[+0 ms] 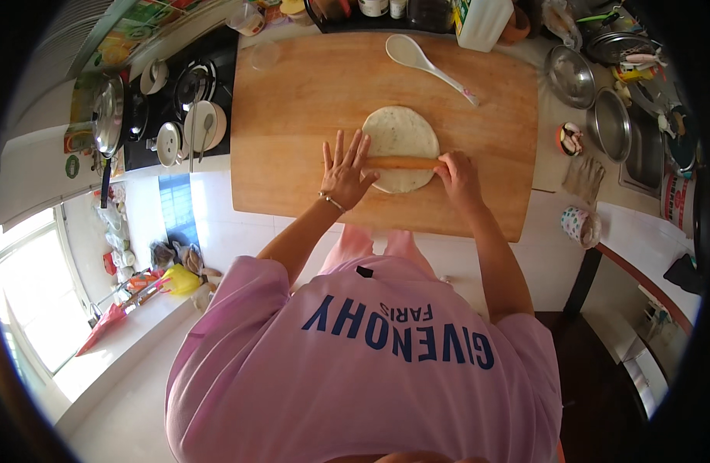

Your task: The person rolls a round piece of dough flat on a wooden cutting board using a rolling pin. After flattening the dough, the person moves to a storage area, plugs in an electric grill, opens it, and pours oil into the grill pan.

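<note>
A round sheet of flattened dough (402, 134), with dark flecks in it, lies on a large wooden board (297, 104). Across its lower part runs a thin wooden rolling pin (404, 163). My left hand (346, 173) is laid flat over the pin's left end, fingers spread, touching the dough's left edge; the palm hides that end. The fingers of my right hand (460, 176) are curled around the pin's right end, just beside the dough. A white ladle (410, 53) with a long handle rests on the board beyond the dough.
Left of the board is a black stove (149, 153) with a lidded pan (108, 116) and pots. Steel bowls (569, 78), a small bowl of pieces of food (570, 139) and a sink (644, 147) are on the right. Jars and a white plastic container (485, 26) line the back.
</note>
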Available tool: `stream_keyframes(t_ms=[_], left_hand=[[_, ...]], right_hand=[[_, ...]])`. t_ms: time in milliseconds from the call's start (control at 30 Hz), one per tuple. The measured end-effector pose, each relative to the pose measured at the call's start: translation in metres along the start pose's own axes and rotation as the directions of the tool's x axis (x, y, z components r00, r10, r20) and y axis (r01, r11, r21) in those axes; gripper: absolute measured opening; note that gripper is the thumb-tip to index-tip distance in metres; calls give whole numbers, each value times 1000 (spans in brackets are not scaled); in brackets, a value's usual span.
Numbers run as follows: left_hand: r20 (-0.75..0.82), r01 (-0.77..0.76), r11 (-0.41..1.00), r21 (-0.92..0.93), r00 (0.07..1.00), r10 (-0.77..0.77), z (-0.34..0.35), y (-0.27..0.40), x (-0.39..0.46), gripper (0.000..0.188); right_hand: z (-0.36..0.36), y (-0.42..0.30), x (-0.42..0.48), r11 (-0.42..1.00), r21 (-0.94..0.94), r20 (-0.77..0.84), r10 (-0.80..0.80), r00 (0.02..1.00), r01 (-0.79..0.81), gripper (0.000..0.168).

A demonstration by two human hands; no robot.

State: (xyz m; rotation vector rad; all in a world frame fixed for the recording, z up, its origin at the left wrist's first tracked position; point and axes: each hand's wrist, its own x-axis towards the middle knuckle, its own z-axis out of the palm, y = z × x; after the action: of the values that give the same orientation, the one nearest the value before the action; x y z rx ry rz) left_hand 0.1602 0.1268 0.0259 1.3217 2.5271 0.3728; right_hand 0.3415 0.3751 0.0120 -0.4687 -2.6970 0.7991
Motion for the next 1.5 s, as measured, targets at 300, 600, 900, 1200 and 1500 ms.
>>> stream_keyframes(t_ms=[300, 600, 900, 1200, 1500], left_hand=[[27, -32, 999, 3, 999, 32, -11, 2, -10, 89], [-39, -87, 996, 12, 995, 88, -3, -13, 31, 91], [-7, -131, 988, 79, 991, 132, 1, -15, 42, 90], [29, -210, 972, 102, 978, 208, 4, 8, 81, 87], [72, -249, 965, 83, 967, 243, 9, 17, 75, 85]], right_hand=[[5, -9, -35, 997, 50, -56, 53, 997, -51, 21], [-1, -9, -8, 998, -4, -86, 60, 994, -61, 18], [-4, 0, -9, 990, 42, -19, 139, 990, -138, 18], [-7, 7, -9, 979, -25, -125, 196, 973, -200, 18], [-4, 3, -40, 971, 13, -204, 236, 950, -238, 20]])
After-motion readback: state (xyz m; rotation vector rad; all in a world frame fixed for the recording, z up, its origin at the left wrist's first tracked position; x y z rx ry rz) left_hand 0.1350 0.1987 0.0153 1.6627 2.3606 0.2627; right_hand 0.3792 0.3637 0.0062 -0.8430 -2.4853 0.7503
